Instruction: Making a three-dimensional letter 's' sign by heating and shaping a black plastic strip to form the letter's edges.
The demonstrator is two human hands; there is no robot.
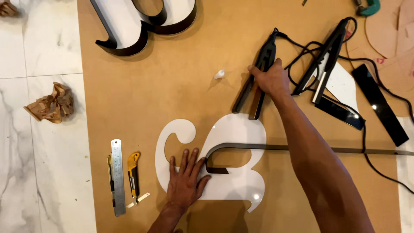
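Two bare hands worked a white letter shape and a black heating tool on a brown board.

The left hand point(185, 180) lay flat, fingers spread, its grip fully open and holding nothing, pressing down on the white curved acrylic letter point(235, 129) that lay on the brown board point(181, 64). A thin dark metal strip point(302, 149) ran across the letter from the right and bent into a curl just beside the left fingertips. The right hand point(271, 80) had its grip closed around a long black clamp-like heating tool point(258, 77), which lay just above the letter with its cord trailing to the right. A second similar tool point(325, 56) lay near it. A steel ruler point(117, 177) and a yellow utility knife point(133, 174) lay side by side left of the letter. Crumpled brown paper point(51, 103) sat on the marble floor point(39, 51).
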